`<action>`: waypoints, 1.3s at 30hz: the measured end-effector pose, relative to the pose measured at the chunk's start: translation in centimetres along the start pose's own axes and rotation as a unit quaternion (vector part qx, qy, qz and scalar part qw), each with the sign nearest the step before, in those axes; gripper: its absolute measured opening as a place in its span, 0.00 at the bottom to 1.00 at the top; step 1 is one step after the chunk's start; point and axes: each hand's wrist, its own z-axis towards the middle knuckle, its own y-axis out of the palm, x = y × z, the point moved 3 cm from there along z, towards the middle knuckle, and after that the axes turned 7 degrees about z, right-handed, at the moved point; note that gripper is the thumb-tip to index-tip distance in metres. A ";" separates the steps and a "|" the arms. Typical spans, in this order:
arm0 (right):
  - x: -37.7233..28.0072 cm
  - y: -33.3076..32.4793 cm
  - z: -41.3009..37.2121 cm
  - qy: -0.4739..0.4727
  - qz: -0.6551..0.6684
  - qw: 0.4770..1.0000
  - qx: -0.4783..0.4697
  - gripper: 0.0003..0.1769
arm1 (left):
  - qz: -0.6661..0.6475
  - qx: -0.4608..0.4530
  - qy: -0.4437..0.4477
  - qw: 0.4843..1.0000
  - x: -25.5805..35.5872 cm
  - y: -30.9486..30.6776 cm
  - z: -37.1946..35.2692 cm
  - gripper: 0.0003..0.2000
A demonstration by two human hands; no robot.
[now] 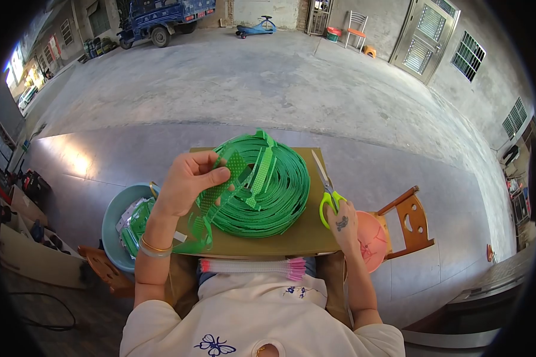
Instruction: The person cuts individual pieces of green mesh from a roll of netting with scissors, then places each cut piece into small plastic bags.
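A large coil of green ribbon (pixel 280 208) lies flat on a small brown table (pixel 312 238). My left hand (pixel 187 181) is raised at the coil's left edge, thumb and fingers pinched on a green dotted ribbon strip (pixel 210 199). Part of that strip hangs down over the table's left side. Another dotted piece (pixel 261 172) rests across the top of the coil. At the table's right edge my right hand (pixel 342 225) grips scissors with yellow-green handles (pixel 325 211). Their blades point away from me and look nearly closed.
A blue basin (pixel 110 229) with green and white packets stands left, a pink bowl (pixel 372 238) right by a wooden chair (pixel 420 223). A bundle of pink-tipped clear strips (pixel 250 266) lies across my lap. Farther off are a blue cargo vehicle (pixel 161 18) and a ride-on toy (pixel 257 28).
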 end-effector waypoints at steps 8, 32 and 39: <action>-1.3 0.0 1.0 -0.102 0.063 0.991 -0.055 0.19 | -0.001 -0.021 0.172 0.985 7.1 2.2 1.1 0.06; -14.4 -7.3 10.3 -0.036 0.589 0.806 0.042 0.08 | 0.134 -0.235 -0.038 0.962 3.5 4.8 2.8 0.12; -14.4 1.8 7.5 0.078 0.715 0.671 -0.180 0.09 | 0.221 -0.106 0.214 0.946 5.5 5.3 2.5 0.09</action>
